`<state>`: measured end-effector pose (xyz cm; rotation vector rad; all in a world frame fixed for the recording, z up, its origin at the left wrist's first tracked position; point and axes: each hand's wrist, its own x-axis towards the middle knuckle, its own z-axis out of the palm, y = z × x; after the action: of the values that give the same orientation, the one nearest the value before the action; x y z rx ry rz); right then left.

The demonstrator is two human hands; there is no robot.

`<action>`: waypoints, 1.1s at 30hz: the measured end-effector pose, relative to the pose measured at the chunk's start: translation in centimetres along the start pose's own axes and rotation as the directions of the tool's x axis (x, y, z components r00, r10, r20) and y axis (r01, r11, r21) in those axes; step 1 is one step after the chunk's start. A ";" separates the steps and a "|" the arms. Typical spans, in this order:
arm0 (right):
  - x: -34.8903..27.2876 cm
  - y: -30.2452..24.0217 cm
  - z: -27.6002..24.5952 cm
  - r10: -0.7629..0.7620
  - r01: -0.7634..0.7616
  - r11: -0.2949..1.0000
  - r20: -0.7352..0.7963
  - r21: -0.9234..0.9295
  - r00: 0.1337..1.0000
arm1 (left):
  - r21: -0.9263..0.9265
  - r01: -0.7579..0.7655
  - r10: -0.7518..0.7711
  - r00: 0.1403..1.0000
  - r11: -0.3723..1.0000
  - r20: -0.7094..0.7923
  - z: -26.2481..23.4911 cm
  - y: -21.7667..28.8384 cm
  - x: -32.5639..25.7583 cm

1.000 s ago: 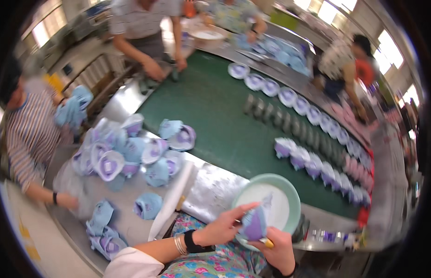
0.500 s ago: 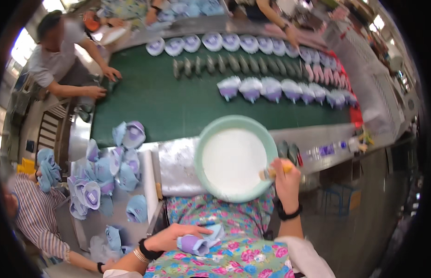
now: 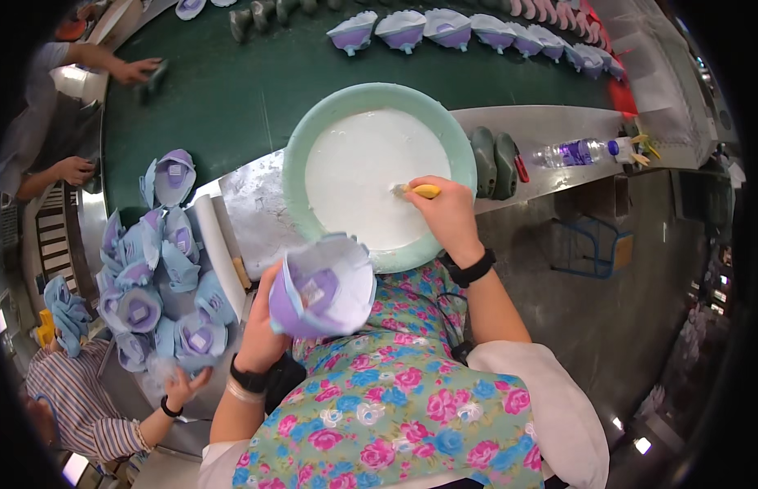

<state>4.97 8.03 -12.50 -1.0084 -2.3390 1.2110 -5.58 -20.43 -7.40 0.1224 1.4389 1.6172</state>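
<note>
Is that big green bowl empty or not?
Not empty: the bowl holds white stuff, which hides its bottom. How deep, I cannot tell.

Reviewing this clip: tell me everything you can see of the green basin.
The basin is round, pale mint green and plastic-looking, with a smooth sloping wall. It sits upright, partly over the metal ledge and the dark green work surface, in front of the person. Smooth white liquid covers its bottom. The right hand holds a brush at the liquid. The purple-and-blue piece overlaps its near rim in view; whether they touch is unclear.
</note>
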 end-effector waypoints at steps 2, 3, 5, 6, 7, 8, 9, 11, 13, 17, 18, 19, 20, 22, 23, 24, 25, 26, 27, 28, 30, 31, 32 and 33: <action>0.3 -1.1 -1.1 0.004 -0.004 0.999 -0.011 0.052 1.000 | -0.186 0.128 -0.119 0.991 0.974 0.055 0.5 1.0 1.6; 0.4 -2.4 -2.0 0.019 -0.017 0.994 -0.017 0.110 1.000 | -0.275 0.190 -0.171 0.981 0.943 0.091 0.6 1.3 2.3; 0.4 -5.1 -3.5 0.001 -0.003 0.974 0.008 0.225 1.000 | -0.306 0.212 -0.196 0.977 0.928 0.083 1.3 1.2 3.6; 0.2 -6.6 -4.2 -0.034 0.022 0.960 0.038 0.279 0.999 | -0.319 0.229 -0.212 0.973 0.920 0.087 1.6 1.2 4.1; 0.2 -7.8 -4.8 -0.074 0.048 0.942 0.064 0.332 0.995 | -0.303 0.246 -0.215 0.968 0.921 0.130 1.7 1.4 4.5; 0.1 -9.2 -5.4 -0.119 0.070 0.929 0.115 0.364 0.986 | -0.287 0.235 -0.201 0.969 0.929 0.143 1.8 1.2 4.9; 0.1 -10.4 -5.8 -0.167 0.090 0.913 0.163 0.398 0.972 | -0.273 0.224 -0.186 0.970 0.936 0.157 1.7 0.7 5.3; 0.0 -11.0 -5.9 -0.223 0.128 0.894 0.178 0.429 0.958 | -0.272 0.159 -0.109 0.975 0.949 0.192 2.9 0.7 5.9; 0.2 -9.6 -6.1 -0.104 0.056 0.928 0.112 0.369 0.988 | -0.260 0.147 -0.095 0.974 0.954 0.205 3.3 0.7 6.2; -0.8 -7.5 -6.6 0.082 -0.083 0.961 0.014 0.264 0.997 | -0.238 0.071 -0.032 0.986 0.969 0.164 2.7 0.3 6.1; -1.2 -7.5 -6.7 0.131 -0.132 0.961 0.022 0.242 0.991 | -0.211 0.021 0.017 0.984 0.977 0.179 2.5 0.3 6.2; -1.7 -7.5 -6.6 0.152 -0.152 0.957 0.021 0.246 0.988 | -0.188 -0.025 0.063 0.978 0.982 0.198 2.3 0.1 6.4; -2.2 -7.8 -6.6 0.169 -0.179 0.955 0.061 0.237 0.984 | -0.166 -0.073 0.108 0.970 0.983 0.217 2.3 -0.1 6.5; -2.9 -9.1 -6.9 0.199 -0.227 0.949 0.139 0.219 0.970 | -0.038 -0.193 0.197 0.968 0.980 0.158 2.7 -0.4 6.6; -3.3 -10.1 -7.3 0.210 -0.249 0.930 0.165 0.270 0.964 | 0.029 -0.251 0.245 0.961 0.968 0.132 2.9 -0.4 6.7; -3.6 -10.4 -7.5 0.157 -0.202 0.928 0.163 0.313 0.974 | 0.016 -0.272 0.267 0.953 0.962 0.145 2.9 -0.5 6.8; -3.9 -10.6 -7.6 0.099 -0.152 0.920 0.162 0.360 0.982 | 0.008 -0.294 0.290 0.945 0.956 0.155 2.7 -0.6 6.8; -4.1 -10.7 -7.6 0.042 -0.103 0.908 0.158 0.406 0.987 | 0.000 -0.317 0.313 0.936 0.948 0.164 2.7 -0.5 6.8; -4.0 -10.7 -7.6 0.025 -0.093 0.905 0.166 0.415 0.986 | 0.001 -0.313 0.311 0.946 0.950 0.091 3.3 -0.3 6.6; -3.5 -10.2 -7.4 0.026 -0.076 0.934 0.144 0.349 0.989 | -0.001 -0.311 0.310 0.950 0.951 0.020 4.5 0.2 6.5; -2.3 -8.6 -7.1 0.016 -0.038 0.975 0.104 0.218 0.994 | -0.125 -0.217 0.213 0.976 0.968 -0.042 4.8 0.6 6.4; -1.7 -8.2 -7.3 0.015 -0.034 0.980 0.098 0.196 0.995 | -0.243 -0.118 0.117 0.993 0.963 -0.017 4.3 0.8 6.4; -1.4 -8.2 -7.5 -0.001 -0.009 0.981 0.054 0.193 0.999 | -0.354 -0.015 0.023 1.000 0.935 0.020 3.7 1.1 6.3; -1.1 -8.3 -7.9 -0.017 0.015 0.982 0.009 0.190 1.000 | -0.476 0.081 -0.032 0.993 0.876 0.111 2.9 0.8 6.6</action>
<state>6.47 8.60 -1.14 -0.9190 -2.1849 1.4049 -7.94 -13.81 -9.02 -0.1248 0.9189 1.8440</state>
